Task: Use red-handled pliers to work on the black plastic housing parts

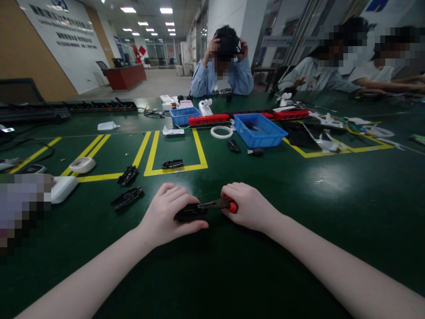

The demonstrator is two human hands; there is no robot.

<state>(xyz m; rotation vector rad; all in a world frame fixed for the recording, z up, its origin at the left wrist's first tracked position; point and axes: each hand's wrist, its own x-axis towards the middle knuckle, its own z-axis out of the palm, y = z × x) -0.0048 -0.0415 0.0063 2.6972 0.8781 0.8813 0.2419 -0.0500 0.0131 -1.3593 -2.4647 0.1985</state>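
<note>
My two forearms (89, 274) lie closest, each cut off by the frame's border, reaching in over the dark green surface (206, 279). My left hand (171, 212) is clamped on a black part (191, 215), fingers over the far side and thumb along the near one, so its left end is hidden in my palm and only the right portion shows. The black part sits low in front of me, its long axis running roughly left to right, its exposed end pointing toward my right hand (247, 204). That one is closed around the red-handled pliers (217, 204); most of the handles are lost inside my fist. The pliers' dark nose points left and meets the black part's upper edge, though I can't tell whether the jaws bite on anything. My hands are a little apart, bridged by the tool. Beyond my left knuckles lie two loose black pieces (127, 198), their detail too dark to read. A blurred patch at the left edge covers part of a white box (63, 189). Farther off stands a blue bin (262, 141), its contents mostly indistinct.
</note>
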